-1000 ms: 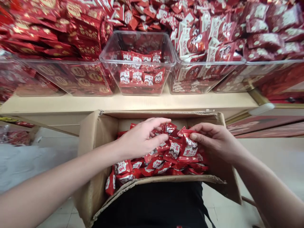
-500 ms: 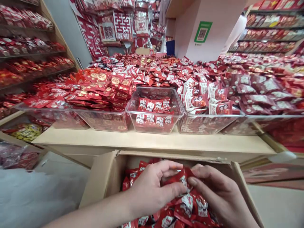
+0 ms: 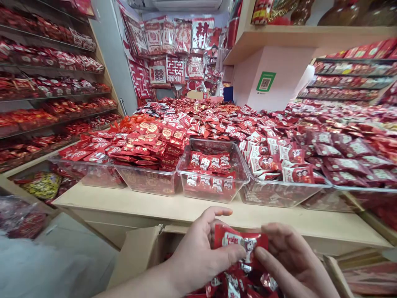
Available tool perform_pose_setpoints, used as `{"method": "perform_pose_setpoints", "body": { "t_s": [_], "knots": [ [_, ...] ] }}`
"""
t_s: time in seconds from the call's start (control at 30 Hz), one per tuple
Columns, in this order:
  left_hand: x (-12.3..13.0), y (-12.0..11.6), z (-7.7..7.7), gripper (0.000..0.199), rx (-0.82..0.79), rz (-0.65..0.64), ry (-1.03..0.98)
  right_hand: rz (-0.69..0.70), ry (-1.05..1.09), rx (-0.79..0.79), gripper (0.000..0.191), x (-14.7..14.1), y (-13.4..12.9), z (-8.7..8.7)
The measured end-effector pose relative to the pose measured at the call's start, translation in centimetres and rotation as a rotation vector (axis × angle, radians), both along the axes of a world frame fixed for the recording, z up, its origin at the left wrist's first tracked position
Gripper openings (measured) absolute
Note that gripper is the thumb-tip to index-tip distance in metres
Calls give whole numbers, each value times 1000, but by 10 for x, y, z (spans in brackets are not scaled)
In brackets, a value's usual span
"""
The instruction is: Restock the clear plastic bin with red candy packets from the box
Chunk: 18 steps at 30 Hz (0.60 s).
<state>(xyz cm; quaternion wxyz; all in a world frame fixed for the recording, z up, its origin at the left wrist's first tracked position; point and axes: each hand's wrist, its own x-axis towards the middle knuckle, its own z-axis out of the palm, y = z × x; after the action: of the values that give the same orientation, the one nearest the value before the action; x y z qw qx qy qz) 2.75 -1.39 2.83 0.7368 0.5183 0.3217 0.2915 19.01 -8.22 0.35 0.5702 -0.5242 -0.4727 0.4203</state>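
Red candy packets with white figures (image 3: 232,239) are held between my two hands, above an open cardboard box (image 3: 136,252). My left hand (image 3: 204,252) pinches them from the left, its thumb across the front and its index finger raised. On the right side, my right hand (image 3: 288,256) grips their edge between thumb and fingers. More red packets (image 3: 232,285) lie in the box below. Beyond the hands, a clear plastic bin (image 3: 212,192) on the wooden counter (image 3: 149,207) holds similar packets standing in rows, low inside it.
Clear bins heaped with red packets (image 3: 145,182) and white-and-red packets (image 3: 279,194) flank the middle bin. Shelves of packets (image 3: 52,97) rise at the left. A pillar with a green code sign (image 3: 266,82) stands behind the heaps, under a wooden shelf (image 3: 310,37).
Both hands have lifted the packets up out of the box, so their printed front now shows. The view has tilted upward, with the counter and bins lower in the picture.
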Motion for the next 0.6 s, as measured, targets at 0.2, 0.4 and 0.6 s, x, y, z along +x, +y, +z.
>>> {"method": "perform_pose_setpoints", "body": {
  "t_s": [0.2, 0.4, 0.6],
  "knots": [
    [3, 27, 7, 42, 100, -28, 11, 154, -250, -50, 18, 14, 27, 16],
    [12, 39, 8, 38, 191, 79, -27, 192, -80, -62, 26, 9, 47, 26],
    [9, 32, 6, 42, 110, 30, -45, 124, -43, -43, 24, 1, 44, 20]
  ]
}}
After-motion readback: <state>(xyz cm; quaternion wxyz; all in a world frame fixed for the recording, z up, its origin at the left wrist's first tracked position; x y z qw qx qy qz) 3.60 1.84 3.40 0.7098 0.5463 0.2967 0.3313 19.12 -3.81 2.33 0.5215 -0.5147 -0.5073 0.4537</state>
